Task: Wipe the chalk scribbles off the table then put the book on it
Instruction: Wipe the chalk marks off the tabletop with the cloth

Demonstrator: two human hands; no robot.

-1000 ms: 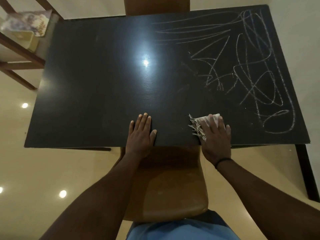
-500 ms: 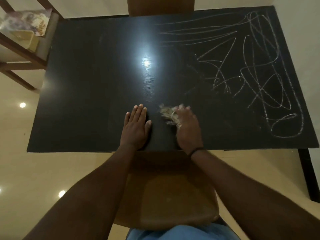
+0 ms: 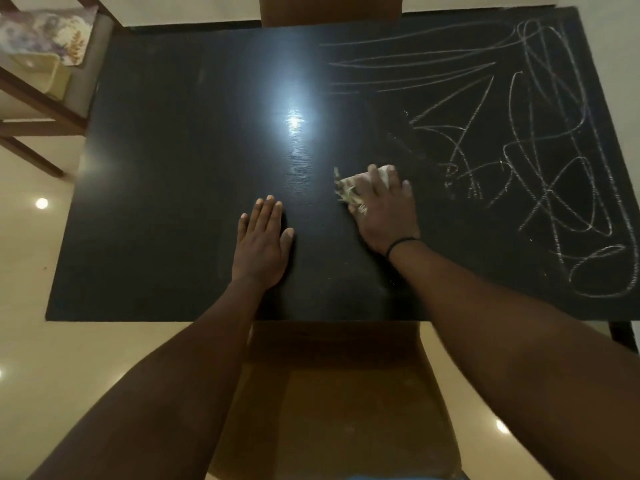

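So the black table [image 3: 173, 202] took up most of the shot, shiny enough to throw back a ceiling light near its middle. The chalk scribbles [image 3: 540, 161] covered its right side, loops and long strokes running from the far edge down to the near right corner; the left and middle looked bare of chalk.

A brown chair [image 3: 332, 393] sat tucked at the near edge, right under the person's arms, and another chair back [image 3: 330, 8] poked up at the far edge. Off the far left corner there was a wooden chair [image 3: 38, 98] with the book [image 3: 48, 32] lying on it, floral cover up, well apart from both hands.

The left hand [image 3: 261, 244] lay flat on the table near the front edge, fingers straight and close together, holding nothing. The right hand [image 3: 382, 209] pressed down on a pale frayed cloth [image 3: 349, 188], fingers spread over it, just left of the nearest scribbles. Couldn't tell whether the fingers actually curled round the cloth. A thin black band [image 3: 401, 242] sat on that wrist.
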